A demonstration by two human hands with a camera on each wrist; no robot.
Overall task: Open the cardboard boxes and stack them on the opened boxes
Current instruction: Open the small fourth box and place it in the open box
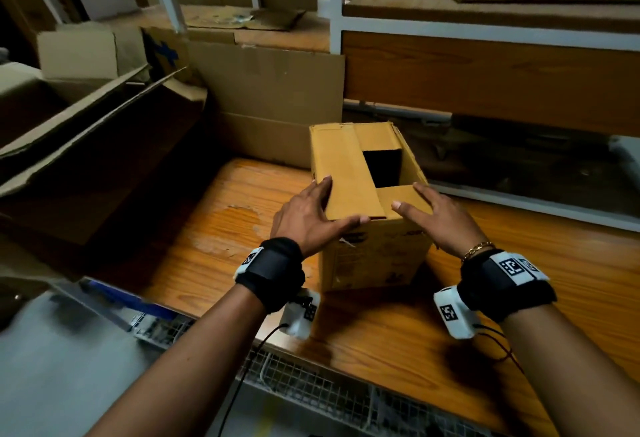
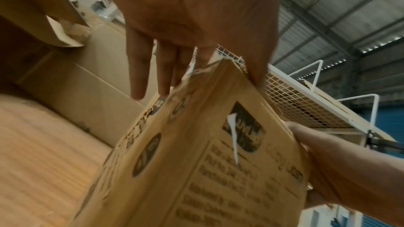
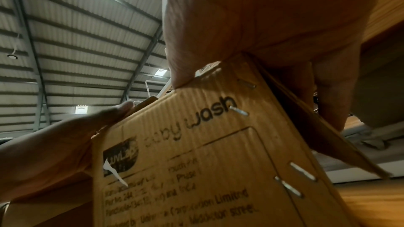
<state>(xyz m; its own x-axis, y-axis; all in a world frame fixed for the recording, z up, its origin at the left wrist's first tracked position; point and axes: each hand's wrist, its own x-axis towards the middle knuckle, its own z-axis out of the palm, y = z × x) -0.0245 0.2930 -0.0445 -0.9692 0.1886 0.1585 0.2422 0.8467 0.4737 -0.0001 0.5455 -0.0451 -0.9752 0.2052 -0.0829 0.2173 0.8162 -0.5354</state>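
Observation:
A small brown cardboard box [image 1: 346, 173] printed "baby wash" stands upright on the wooden table [image 1: 381, 339]. Its top flaps are folded in and leave a dark square gap at the far right. My left hand [image 1: 308, 218] rests on the near left corner, its fingers straight along the left edge and its thumb along the front top edge. My right hand [image 1: 440, 218] lies flat on the near right flap with fingers spread. The left wrist view shows the left hand [image 2: 186, 15] over the box [image 2: 196, 170]. In the right wrist view the right hand [image 3: 262, 15] presses the box [image 3: 207, 170] at its corner.
Large opened cardboard boxes [image 1: 86, 117] stand at the left. A flattened cardboard sheet [image 1: 270, 97] leans behind the small box. White-framed shelving [image 1: 336, 20] holding cardboard scraps rises at the back and right. A wire mesh panel [image 1: 311, 384] runs below the table's near edge.

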